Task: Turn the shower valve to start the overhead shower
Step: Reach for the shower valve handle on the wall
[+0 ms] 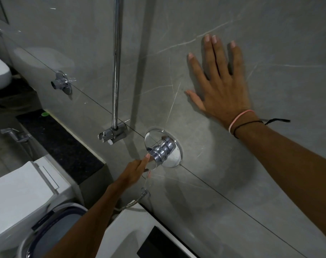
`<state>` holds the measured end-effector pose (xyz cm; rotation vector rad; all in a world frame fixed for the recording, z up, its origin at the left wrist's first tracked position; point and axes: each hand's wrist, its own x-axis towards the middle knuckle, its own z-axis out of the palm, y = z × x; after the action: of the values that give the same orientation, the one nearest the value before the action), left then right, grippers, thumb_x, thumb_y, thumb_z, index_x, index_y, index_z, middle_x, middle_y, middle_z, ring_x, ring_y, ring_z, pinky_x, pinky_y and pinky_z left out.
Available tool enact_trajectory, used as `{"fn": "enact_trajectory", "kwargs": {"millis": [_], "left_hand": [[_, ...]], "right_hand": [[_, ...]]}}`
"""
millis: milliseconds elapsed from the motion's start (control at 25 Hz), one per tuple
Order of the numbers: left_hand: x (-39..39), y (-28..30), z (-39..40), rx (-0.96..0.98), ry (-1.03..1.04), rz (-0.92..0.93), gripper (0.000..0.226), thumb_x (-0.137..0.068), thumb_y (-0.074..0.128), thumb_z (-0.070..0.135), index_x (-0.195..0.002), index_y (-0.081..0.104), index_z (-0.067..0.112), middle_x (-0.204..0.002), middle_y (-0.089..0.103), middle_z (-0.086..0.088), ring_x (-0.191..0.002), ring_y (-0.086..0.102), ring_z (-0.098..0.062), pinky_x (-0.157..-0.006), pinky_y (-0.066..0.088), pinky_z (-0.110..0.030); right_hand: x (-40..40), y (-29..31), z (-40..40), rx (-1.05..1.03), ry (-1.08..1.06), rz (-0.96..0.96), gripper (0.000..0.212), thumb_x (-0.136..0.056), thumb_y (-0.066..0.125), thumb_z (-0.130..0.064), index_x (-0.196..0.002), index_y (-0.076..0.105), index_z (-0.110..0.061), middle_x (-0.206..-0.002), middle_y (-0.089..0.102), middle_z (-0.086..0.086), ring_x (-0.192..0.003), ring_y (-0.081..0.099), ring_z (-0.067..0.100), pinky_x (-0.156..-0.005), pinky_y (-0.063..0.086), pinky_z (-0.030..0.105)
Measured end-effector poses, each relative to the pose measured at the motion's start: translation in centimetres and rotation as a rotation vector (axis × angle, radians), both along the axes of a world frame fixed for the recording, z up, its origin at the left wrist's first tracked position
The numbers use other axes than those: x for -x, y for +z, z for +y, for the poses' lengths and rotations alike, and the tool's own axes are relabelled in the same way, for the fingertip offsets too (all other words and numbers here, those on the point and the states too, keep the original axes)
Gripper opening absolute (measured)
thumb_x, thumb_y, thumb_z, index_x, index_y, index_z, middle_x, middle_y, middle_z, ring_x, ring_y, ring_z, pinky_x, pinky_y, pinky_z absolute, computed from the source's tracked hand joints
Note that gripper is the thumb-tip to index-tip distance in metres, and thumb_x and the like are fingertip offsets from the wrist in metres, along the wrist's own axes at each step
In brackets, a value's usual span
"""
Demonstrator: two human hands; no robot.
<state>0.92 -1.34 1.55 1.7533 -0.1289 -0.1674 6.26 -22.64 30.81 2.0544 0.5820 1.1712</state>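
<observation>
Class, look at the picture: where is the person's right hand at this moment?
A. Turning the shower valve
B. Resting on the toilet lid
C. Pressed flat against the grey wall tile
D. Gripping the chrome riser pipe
C: the right hand lies open with fingers spread on the wall tile, up and to the right of the shower valve, which only the left hand touches.

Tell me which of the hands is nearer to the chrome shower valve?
The left. The left hand touches the shower valve from below-left with its fingertips. The right hand lies flat on the wall, above and right of the valve, clearly apart.
</observation>
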Motion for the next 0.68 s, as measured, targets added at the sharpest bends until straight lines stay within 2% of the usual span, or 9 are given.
{"fn": "enact_trajectory", "kwargs": {"millis": [40,80,120,280,400,520,600,640,680], "left_hand": [[-0.1,0.2,0.0,-0.015,0.01,0.006,0.051,-0.099,0.035,0.051,-0.078,0.067,0.017,-0.062,0.065,-0.015,-0.056,0.068,0.001,-0.061,0.054,-0.028],[-0.3,0.3,0.0,-0.045,0.023,0.017,0.052,-0.1,0.035,0.05,-0.08,0.068,0.015,-0.062,0.063,-0.016,-0.055,0.066,0.002,-0.058,0.054,-0.02],[-0.5,0.3,0.1,-0.083,0.027,0.029,0.055,-0.099,0.033,0.052,-0.078,0.068,0.016,-0.062,0.064,-0.01,-0.057,0.066,-0.001,-0.061,0.052,-0.015],[-0.8,0.6,0.3,-0.166,0.006,0.073,0.074,-0.099,0.028,0.057,-0.074,0.068,0.0,-0.065,0.071,-0.011,-0.065,0.067,-0.014,-0.069,0.054,-0.031],[-0.6,0.8,0.2,-0.185,-0.012,0.058,0.068,-0.103,0.027,0.05,-0.075,0.068,0.004,-0.069,0.069,-0.004,-0.071,0.07,-0.02,-0.076,0.056,-0.037],[-0.1,0.9,0.4,-0.244,0.043,-0.003,0.066,-0.104,0.029,0.045,-0.076,0.067,-0.001,-0.067,0.064,-0.013,-0.063,0.062,-0.025,-0.075,0.054,-0.048],[0.5,1.5,0.9,-0.306,0.091,-0.069,0.063,-0.102,0.026,0.051,-0.099,0.069,0.005,-0.084,0.069,-0.025,-0.075,0.067,-0.035,-0.08,0.056,-0.05],[0.7,1.8,1.0,-0.368,0.105,-0.093,0.064,-0.099,0.024,0.057,-0.113,0.066,0.012,-0.103,0.071,-0.026,-0.092,0.069,-0.036,-0.087,0.054,-0.048],[0.9,2.2,1.1,-0.452,0.127,-0.101,0.071,-0.096,0.022,0.063,-0.131,0.058,0.014,-0.128,0.065,-0.023,-0.115,0.063,-0.036,-0.101,0.049,-0.049]], "right_hand": [[0.0,0.0,0.0,-0.001,0.002,0.0,0.086,-0.109,0.032,-0.062,-0.172,0.008,-0.009,-0.173,0.006,0.033,-0.162,0.009,0.046,-0.126,-0.001,0.064],[0.0,0.0,0.0,-0.001,0.003,0.0,0.086,-0.108,0.032,-0.062,-0.172,0.008,-0.009,-0.173,0.006,0.032,-0.162,0.009,0.046,-0.126,-0.001,0.064],[0.0,0.0,0.0,-0.002,0.003,0.001,0.087,-0.108,0.032,-0.062,-0.172,0.008,-0.009,-0.173,0.006,0.032,-0.162,0.008,0.046,-0.126,-0.001,0.063],[0.0,0.0,0.0,-0.011,0.002,0.013,0.086,-0.108,0.033,-0.062,-0.172,0.009,-0.009,-0.173,0.006,0.032,-0.162,0.008,0.046,-0.126,0.0,0.064],[0.0,0.0,0.1,-0.014,0.003,0.013,0.086,-0.108,0.033,-0.061,-0.172,0.008,-0.009,-0.173,0.006,0.032,-0.162,0.008,0.047,-0.126,-0.002,0.064],[0.0,0.0,0.1,-0.013,0.004,0.013,0.086,-0.108,0.034,-0.062,-0.172,0.008,-0.009,-0.173,0.006,0.032,-0.162,0.008,0.046,-0.125,-0.004,0.063],[0.0,-0.1,0.1,-0.016,0.004,0.012,0.086,-0.108,0.034,-0.062,-0.172,0.008,-0.01,-0.173,0.005,0.032,-0.162,0.008,0.046,-0.126,-0.002,0.063],[0.0,-0.1,0.1,-0.016,0.003,0.012,0.086,-0.108,0.034,-0.062,-0.172,0.008,-0.01,-0.173,0.005,0.032,-0.162,0.008,0.046,-0.126,-0.001,0.063],[0.0,0.0,0.0,-0.016,0.003,0.012,0.086,-0.108,0.034,-0.062,-0.172,0.007,-0.01,-0.173,0.005,0.032,-0.162,0.007,0.046,-0.126,-0.001,0.064]]}}
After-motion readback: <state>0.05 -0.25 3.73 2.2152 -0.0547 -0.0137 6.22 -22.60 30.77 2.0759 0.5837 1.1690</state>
